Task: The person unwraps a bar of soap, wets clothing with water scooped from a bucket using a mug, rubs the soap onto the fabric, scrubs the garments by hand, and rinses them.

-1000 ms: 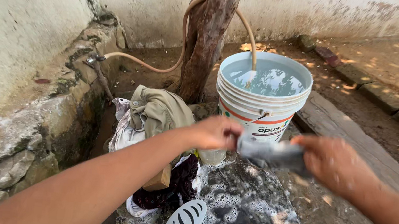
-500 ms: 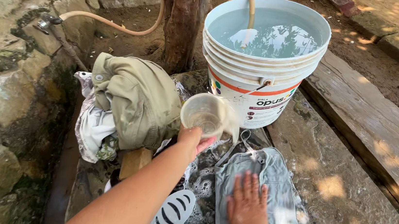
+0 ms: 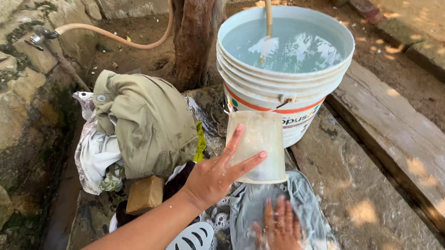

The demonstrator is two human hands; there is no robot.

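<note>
Our left hand (image 3: pixel 212 175) has tipped mug (image 3: pixel 257 144) mouth-down over grey cloth (image 3: pixel 301 214), fingers spread on its side; half second ago mug upright. Right hand (image 3: pixel 279 239) flat, open, pressing cloth on slab (image 3: pixel 376 227) below bucket (image 3: pixel 283 60). Rinse pouring now.

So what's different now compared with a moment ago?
The left hand has tipped the clear plastic mug mouth-down over the grey wet cloth. A second ago both hands held that cloth up; now the right hand presses it flat. The white water-filled bucket stayed put.
</note>
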